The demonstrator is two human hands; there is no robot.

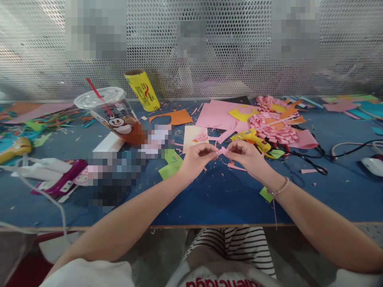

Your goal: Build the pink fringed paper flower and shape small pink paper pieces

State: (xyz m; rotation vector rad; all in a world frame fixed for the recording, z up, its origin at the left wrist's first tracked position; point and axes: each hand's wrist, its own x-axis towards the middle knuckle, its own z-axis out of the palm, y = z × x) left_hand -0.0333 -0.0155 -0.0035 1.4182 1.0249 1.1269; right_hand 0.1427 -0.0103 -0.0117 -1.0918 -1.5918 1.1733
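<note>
A small folded piece of pink paper (222, 151) sits just above the blue tabletop (206, 203), between the fingertips of both hands; its exact shape is too small to tell. The left hand (197, 158) grips it at its nine o'clock side, thumb and fingers pinched together, and the right hand (244, 156) pinches it in the same way at three o'clock, a beaded bracelet (281, 186) around that wrist. Taking the pink piece as the dial's centre, a yellow glue gun (254, 138) lies at two o'clock, just beyond the right hand, and behind it in the same direction are two fringed pink paper flowers (275, 129). A large pink paper sheet (213, 113) lies near twelve. Toward ten are a cream card (190, 137), just beside the left hand, then an orange sheet with a cut-out (183, 116) and, farther out, a tilted yellow tube (145, 91). Green paper scraps (170, 165) lie between eight and nine, close to the left hand. A lidded plastic cup (128, 127) with a red straw (96, 91) leans between nine and ten. Well apart, near nine, is a purple power strip (61, 187) with white plugs (55, 165). A perforated metal panel (233, 67) stands behind everything at twelve.
</note>
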